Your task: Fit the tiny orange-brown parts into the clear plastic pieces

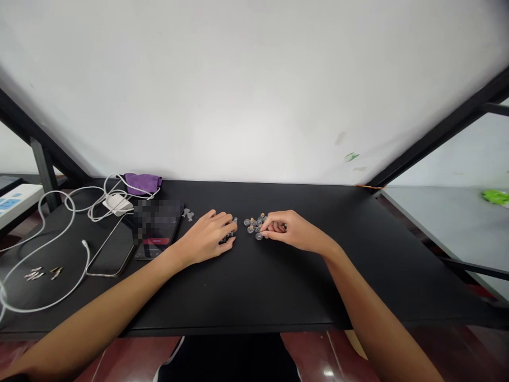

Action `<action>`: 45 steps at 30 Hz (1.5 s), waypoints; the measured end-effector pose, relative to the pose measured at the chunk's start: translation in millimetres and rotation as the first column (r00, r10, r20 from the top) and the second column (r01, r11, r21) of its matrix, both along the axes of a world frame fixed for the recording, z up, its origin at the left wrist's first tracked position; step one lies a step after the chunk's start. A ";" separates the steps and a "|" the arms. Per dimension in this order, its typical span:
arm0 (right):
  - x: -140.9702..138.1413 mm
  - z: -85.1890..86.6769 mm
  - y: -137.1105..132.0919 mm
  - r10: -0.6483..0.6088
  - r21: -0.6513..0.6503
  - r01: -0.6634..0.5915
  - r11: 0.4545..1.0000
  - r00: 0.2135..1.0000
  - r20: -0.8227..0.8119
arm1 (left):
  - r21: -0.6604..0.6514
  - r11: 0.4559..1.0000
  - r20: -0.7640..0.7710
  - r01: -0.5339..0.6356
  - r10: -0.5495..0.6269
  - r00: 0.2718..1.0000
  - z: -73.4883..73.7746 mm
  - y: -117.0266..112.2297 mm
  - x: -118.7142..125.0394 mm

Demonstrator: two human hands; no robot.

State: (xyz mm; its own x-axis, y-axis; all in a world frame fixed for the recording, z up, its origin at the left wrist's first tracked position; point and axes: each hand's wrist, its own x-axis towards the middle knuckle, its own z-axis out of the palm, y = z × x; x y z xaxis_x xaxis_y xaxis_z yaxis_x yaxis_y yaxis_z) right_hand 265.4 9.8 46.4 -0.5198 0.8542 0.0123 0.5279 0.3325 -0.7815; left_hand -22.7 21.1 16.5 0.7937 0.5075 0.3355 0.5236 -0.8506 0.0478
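Note:
A loose cluster of small clear glass globes (254, 225), some with orange-brown tips, lies on the black desk (246, 297). My right hand (286, 231) rests at the cluster's right edge, its fingers curled and pinched together at the globes. Whether they grip one is hidden. My left hand (209, 239) sits just left of the cluster, fingers curled over a small dark piece (226, 239) that is mostly hidden. A few small grey-clear pieces (187, 214) lie beyond my left hand.
Left on the desk are a pixelated-out tablet or phone (157, 228), a second phone (111, 249), a white charger (117, 203), looped white cable (51, 254), a purple pouch (142, 184) and small metal parts (43, 273). A power strip (18, 204) and grey table (445, 223) stand beyond the desk's sides.

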 end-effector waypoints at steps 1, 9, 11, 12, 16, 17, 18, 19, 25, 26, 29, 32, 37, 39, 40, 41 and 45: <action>-1.6 -1.7 0.0 0.007 -0.002 -0.007 1.000 1.000 -0.002 | -0.009 1.000 0.002 -0.001 0.001 1.000 -0.1 0.1 -0.4; -3.3 -10.0 1.8 -0.016 0.014 0.015 1.000 1.000 0.027 | -0.043 0.999 -0.010 -0.033 0.033 0.999 2.1 -0.4 -1.6; -3.1 -10.6 2.0 -0.015 0.009 0.014 1.000 0.999 0.042 | -0.044 0.999 -0.008 -0.031 0.031 1.000 2.0 -0.8 -1.1; -3.1 -10.7 2.0 -0.014 0.005 0.014 1.000 0.999 0.045 | -0.043 0.999 -0.001 -0.026 0.026 1.000 1.8 -1.3 -0.5; -1.4 -7.1 2.2 -0.012 -0.003 0.012 1.000 0.999 0.036 | -0.047 0.999 0.076 0.008 -0.005 0.997 0.2 -5.8 4.8; 0.7 -4.9 2.5 -0.021 0.003 0.021 1.000 0.999 0.037 | -0.051 0.999 0.104 0.018 -0.013 0.994 -0.3 -7.7 6.7; 4.0 -2.4 3.1 -0.038 0.012 0.037 0.999 0.998 0.041 | -0.059 0.998 0.133 0.028 -0.020 0.991 -0.9 -9.8 8.6; 8.5 0.3 3.8 -0.061 0.022 0.060 0.998 0.997 0.050 | -0.068 0.997 0.168 0.037 -0.025 0.986 -1.7 -12.0 10.4; 46.8 7.9 11.0 -0.172 0.021 0.171 0.985 0.968 0.185 | -0.181 0.974 0.352 0.133 -0.062 0.934 -10.3 -19.2 14.0; 51.4 7.1 12.1 -0.172 0.016 0.172 0.985 0.964 0.205 | -0.191 0.970 0.369 0.149 -0.070 0.927 -11.6 -19.0 13.5; 57.9 2.7 14.7 -0.164 -0.005 0.170 0.985 0.958 0.237 | -0.191 0.968 0.409 0.165 -0.074 0.909 -14.6 -17.4 12.1; 58.0 -2.6 16.9 -0.165 -0.014 0.174 0.985 0.954 0.252 | -0.198 0.968 0.444 0.155 -0.052 0.895 -16.2 -16.2 12.1; 58.1 -6.3 19.0 -0.170 0.001 0.177 0.984 0.946 0.275 | -0.202 0.969 0.484 0.143 -0.028 0.875 -16.2 -16.0 13.0; 57.0 -4.8 18.3 -0.183 0.029 0.182 0.983 0.950 0.252 | -0.183 0.972 0.498 0.148 -0.038 0.866 -15.9 -15.6 13.2; 55.5 -3.5 17.5 -0.194 0.046 0.189 0.981 0.955 0.223 | -0.168 0.974 0.505 0.150 -0.046 0.862 -15.7 -15.3 13.2; 53.3 -2.0 16.4 -0.206 0.063 0.198 0.978 0.961 0.182 | -0.150 0.977 0.511 0.150 -0.053 0.858 -15.6 -15.0 13.3; 37.1 3.3 10.2 -0.202 0.090 0.201 0.975 0.979 -0.001 | -0.102 0.987 0.523 0.127 -0.056 0.851 -15.7 -14.2 13.7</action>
State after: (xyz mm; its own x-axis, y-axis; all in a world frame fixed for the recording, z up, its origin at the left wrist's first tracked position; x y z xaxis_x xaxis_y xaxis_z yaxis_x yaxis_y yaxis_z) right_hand 302.4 20.0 49.8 -0.3377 0.9370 0.0896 0.5971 0.2868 -0.7491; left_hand -9.0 6.9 0.7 0.5685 0.5078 0.6472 0.3129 -0.8611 0.4008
